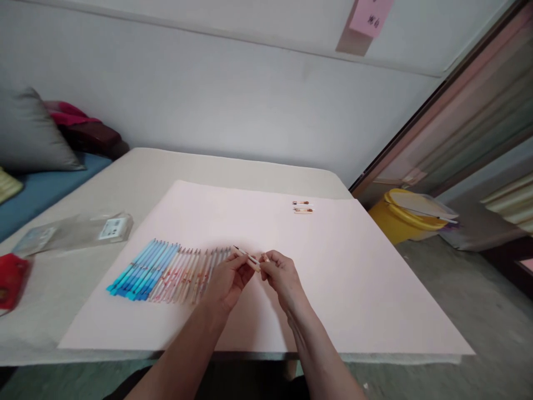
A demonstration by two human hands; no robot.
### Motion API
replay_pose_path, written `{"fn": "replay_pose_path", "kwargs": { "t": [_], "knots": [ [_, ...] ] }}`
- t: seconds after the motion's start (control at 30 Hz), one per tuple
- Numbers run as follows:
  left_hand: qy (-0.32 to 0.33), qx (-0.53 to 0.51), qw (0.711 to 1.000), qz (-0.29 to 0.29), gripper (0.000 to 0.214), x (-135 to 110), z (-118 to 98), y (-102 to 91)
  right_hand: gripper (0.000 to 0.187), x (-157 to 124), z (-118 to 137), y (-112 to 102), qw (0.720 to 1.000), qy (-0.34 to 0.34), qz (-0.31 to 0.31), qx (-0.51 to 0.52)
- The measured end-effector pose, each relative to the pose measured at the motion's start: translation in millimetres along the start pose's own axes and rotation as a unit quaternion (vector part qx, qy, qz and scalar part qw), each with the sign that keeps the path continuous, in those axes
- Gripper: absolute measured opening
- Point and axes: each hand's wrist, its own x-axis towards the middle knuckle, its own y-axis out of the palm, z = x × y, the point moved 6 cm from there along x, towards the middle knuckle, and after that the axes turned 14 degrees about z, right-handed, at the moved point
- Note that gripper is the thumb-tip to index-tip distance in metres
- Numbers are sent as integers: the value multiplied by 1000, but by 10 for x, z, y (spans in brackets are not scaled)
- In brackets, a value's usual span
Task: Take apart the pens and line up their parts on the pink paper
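Just above the pale pink sheet, both hands meet over parts of a pen. My left hand [229, 278] is closed, its thumb and fingers pinching a pale pink pen barrel [254, 266]. A thin white pen refill [249, 257] with a dark tip slants across these fingertips, its other end reaching my right hand [283, 275]. That hand is pinched shut on pen parts, including a small pinkish piece [265, 258]; the fingers partly hide them. Left of the hands lies a row of pens: blue ones [144, 272] at the outer end, pale patterned ones [183, 278] nearer the left hand.
Pen parts [303, 210] lie toward the back right of the pink sheet [353, 300]. A clear plastic bag [79, 233] and a red object [12, 280] are on the left of the table. A yellow bucket [391, 216] stands beyond its right edge; a wall rises behind.
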Motion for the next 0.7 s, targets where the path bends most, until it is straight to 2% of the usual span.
{"fn": "replay_pose_path", "kwargs": {
  "t": [0.23,0.37,0.5,0.7],
  "knots": [
    [-5,-6,998,-63,5,-2,-35,-84,5,10,-44,14,998,22,44,-36],
    [0,-5,996,-91,7,1,-65,-145,21,51,-89,-110,997,16,40,-60],
    [-23,14,997,-72,9,-6,-25,-120,25,95,-126,-195,997,34,43,-50],
    [-85,68,992,-60,6,-12,180,-91,30,115,-146,-144,995,48,75,-41]
  ]
}}
